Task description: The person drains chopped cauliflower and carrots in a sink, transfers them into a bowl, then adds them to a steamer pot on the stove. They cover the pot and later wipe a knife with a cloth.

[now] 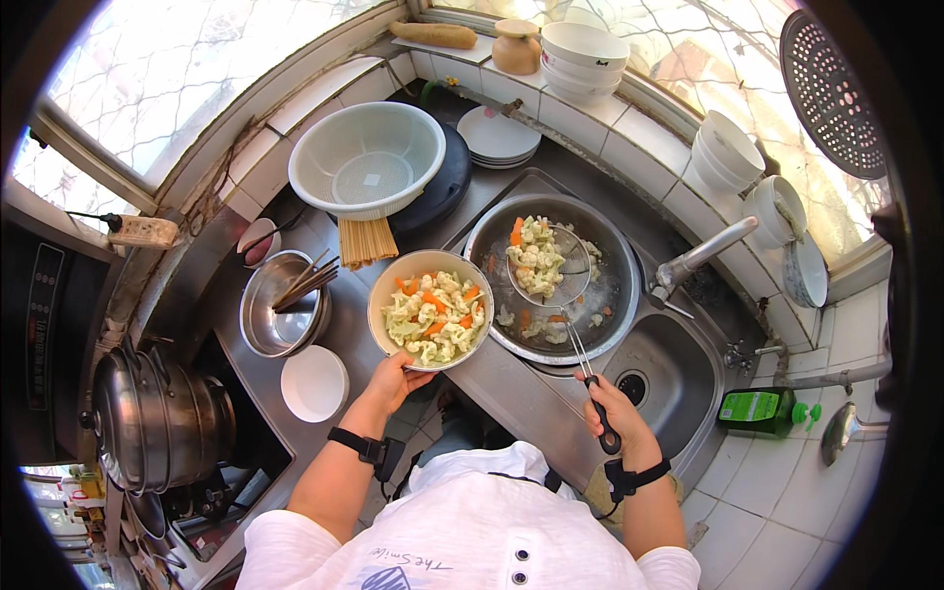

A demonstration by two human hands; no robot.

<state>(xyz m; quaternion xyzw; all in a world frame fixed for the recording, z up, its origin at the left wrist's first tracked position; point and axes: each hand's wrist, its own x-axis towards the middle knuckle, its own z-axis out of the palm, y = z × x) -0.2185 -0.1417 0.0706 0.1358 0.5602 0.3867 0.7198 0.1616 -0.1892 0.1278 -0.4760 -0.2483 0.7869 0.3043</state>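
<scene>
My left hand (398,380) grips the near rim of a cream bowl (377,335) filled with cauliflower florets and carrot pieces (435,313). In my right hand (616,413) is the black handle of a wire skimmer (575,276). Its mesh head, partly loaded with cauliflower and some carrot, is over a large steel basin (630,295). More florets and carrot bits lie in the basin, around and below the mesh. The bowl is just left of the basin, close to its rim.
A white plastic colander (306,173), wooden sticks (366,243), steel bowls (254,324) and a white bowl (315,383) stand at left. Right are the faucet (700,254), sink (686,369) and green soap bottle (756,411). A steel steamer pot (158,420) is far left; stacked bowls (582,59) line the ledge.
</scene>
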